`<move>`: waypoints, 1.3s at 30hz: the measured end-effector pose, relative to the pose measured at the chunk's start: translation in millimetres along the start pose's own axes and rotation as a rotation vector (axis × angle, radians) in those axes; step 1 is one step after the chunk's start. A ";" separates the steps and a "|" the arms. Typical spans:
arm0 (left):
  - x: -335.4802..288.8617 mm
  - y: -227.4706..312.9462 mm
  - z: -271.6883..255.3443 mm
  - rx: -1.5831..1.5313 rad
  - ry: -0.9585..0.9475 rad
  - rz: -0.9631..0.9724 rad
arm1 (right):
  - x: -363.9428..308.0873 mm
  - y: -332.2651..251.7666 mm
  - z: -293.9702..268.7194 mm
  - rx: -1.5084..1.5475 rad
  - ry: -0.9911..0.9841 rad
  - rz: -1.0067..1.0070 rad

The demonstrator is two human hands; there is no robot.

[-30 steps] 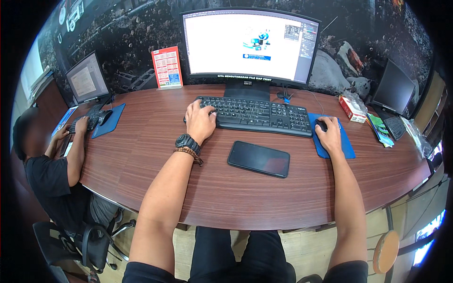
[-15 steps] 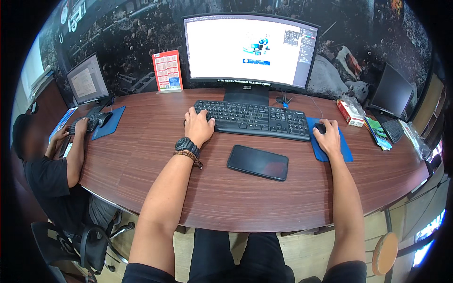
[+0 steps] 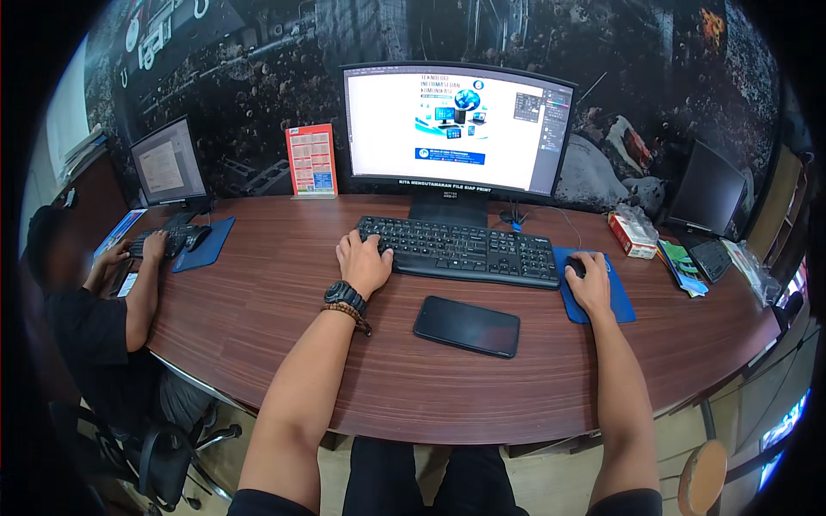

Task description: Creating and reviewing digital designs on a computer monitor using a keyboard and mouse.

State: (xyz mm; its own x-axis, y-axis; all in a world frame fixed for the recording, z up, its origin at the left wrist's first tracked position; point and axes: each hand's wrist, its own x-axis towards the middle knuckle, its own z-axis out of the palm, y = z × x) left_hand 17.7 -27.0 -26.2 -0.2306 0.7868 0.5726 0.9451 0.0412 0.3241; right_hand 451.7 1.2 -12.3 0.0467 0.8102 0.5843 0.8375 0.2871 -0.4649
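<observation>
Fingers of left hand (image 3: pixel 365 263) spread flat on left end of black keyboard (image 3: pixel 460 249), as half a second back. Right hand (image 3: pixel 589 284) closed over mouse (image 3: pixel 575 266) on blue pad (image 3: pixel 602 303), at three o'clock from keyboard. Monitor (image 3: pixel 454 127) at twelve now shows enlarged poster layout, earlier small; zoomed view suggests editing under way. Dark phone (image 3: pixel 467 326) lying at six o'clock, untouched.

A curved wooden desk (image 3: pixel 258 292) stands before a dark mural wall (image 3: pixel 258 86), office chair (image 3: pixel 163 447) alongside.
</observation>
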 end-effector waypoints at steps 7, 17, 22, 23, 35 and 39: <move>2.8 -7.7 -0.2 -0.028 -0.004 -0.007 | -1.5 -2.4 3.2 0.003 -0.010 0.020; 7.0 7.5 0.7 -0.011 -0.088 0.025 | 10.4 31.2 -1.5 0.012 0.031 -0.087; 4.3 4.1 4.6 0.002 -0.020 -0.011 | 7.6 13.9 5.1 0.027 0.015 -0.043; 3.3 2.3 4.0 0.004 -0.017 -0.004 | 5.2 18.5 9.0 0.010 0.025 -0.062; 3.4 0.5 -3.2 -0.085 -0.013 0.161 | 2.5 7.4 6.1 -0.006 0.000 -0.025; 1.5 8.0 -6.5 -0.077 0.038 0.078 | 0.9 8.4 3.8 -0.015 -0.002 -0.031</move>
State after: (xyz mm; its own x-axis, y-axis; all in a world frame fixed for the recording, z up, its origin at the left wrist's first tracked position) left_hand 23.5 -29.4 -17.8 -0.1670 0.7619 0.6258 0.9404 -0.0677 0.3333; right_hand 456.7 6.3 -18.2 0.0194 0.8021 0.5969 0.8464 0.3047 -0.4369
